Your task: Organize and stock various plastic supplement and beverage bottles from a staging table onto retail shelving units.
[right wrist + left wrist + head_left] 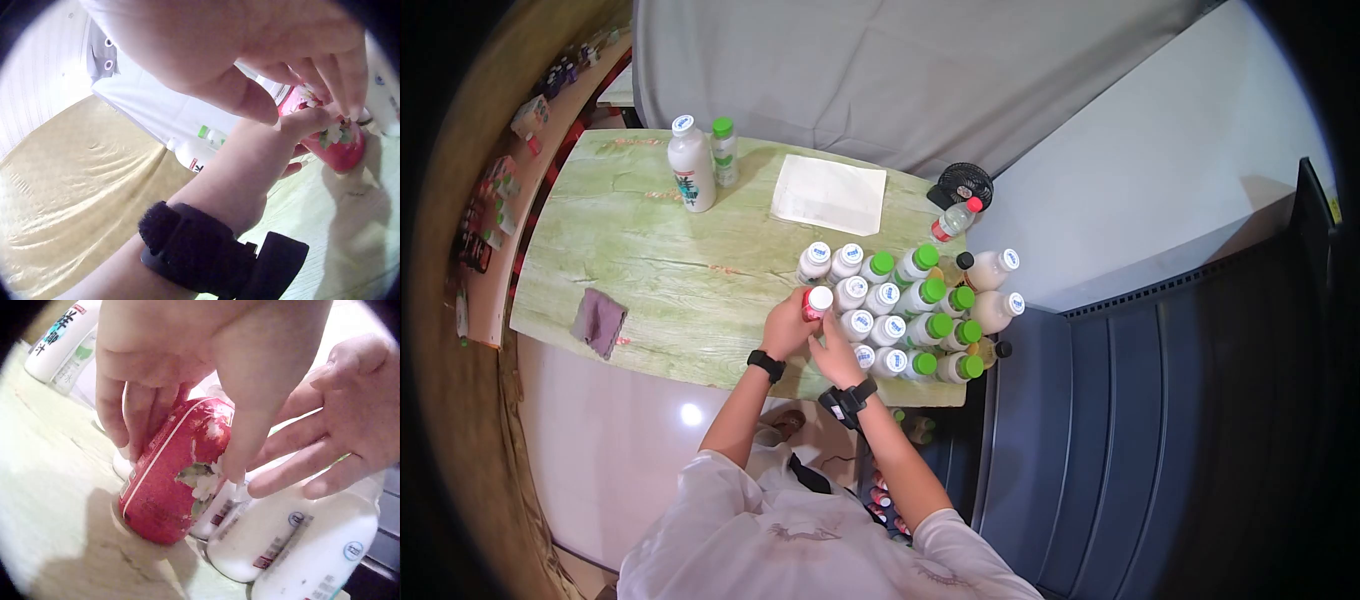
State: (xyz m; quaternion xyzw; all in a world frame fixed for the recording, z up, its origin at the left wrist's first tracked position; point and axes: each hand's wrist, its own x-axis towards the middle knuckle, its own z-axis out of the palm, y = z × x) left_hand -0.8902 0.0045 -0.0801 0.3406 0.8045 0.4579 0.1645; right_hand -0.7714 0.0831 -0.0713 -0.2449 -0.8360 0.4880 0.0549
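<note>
Guard against toppling the white bottles (275,528) just beside the red bottle (172,487), gripped in the left hand (783,328) at the table (660,290) surface, through a sideways bump from it or the straight-fingered, empty right hand (836,358).

red bottle (165,487): white-flower print, pretty much upright, held in the left hand (785,327)
white cap (820,298): on, just above the grip
base (153,532): pokes out below it

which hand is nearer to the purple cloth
Left. In the head view, the left hand is right of the purple cloth, holding the red bottle; the right hand is farther right.
</note>
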